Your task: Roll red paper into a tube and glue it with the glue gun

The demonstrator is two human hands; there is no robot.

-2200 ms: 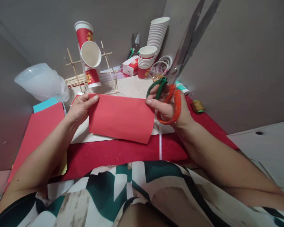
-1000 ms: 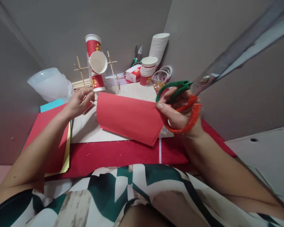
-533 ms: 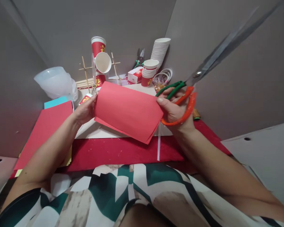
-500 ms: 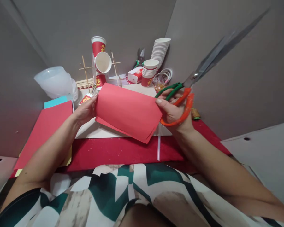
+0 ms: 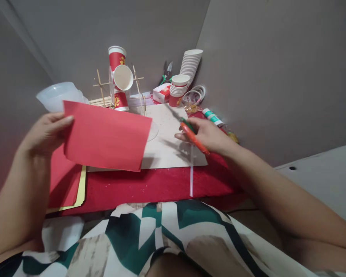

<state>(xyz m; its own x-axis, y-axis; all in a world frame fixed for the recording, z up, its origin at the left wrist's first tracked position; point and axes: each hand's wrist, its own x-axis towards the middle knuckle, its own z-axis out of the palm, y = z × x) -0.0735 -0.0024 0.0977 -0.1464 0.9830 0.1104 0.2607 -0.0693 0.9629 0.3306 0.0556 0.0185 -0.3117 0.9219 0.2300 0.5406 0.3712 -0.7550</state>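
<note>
My left hand (image 5: 50,129) pinches the left edge of a folded sheet of red paper (image 5: 106,134), held up in the air over the left of the table. My right hand (image 5: 209,134) is closed around the orange and green handles of a pair of scissors (image 5: 194,137), low over the right part of a white board (image 5: 173,157). The blades point away to the upper left and look blurred. Partly behind the red paper, a clear round piece (image 5: 153,130) lies on the board. Below the scissors a clear plastic strip (image 5: 191,177) hangs over the board's front edge.
Red paper cups (image 5: 117,59) form a tower with crossed sticks (image 5: 100,86) at the back. Stacked cups (image 5: 178,92), a small box (image 5: 161,93), pliers (image 5: 167,73) and tape rolls (image 5: 198,94) stand back right. A stack of coloured paper (image 5: 66,184) and a translucent tub (image 5: 59,96) are at left.
My right hand let go of the red paper and lowered the scissors to the board, blades swinging from upper right to upper left. My left hand carried the paper leftward.
</note>
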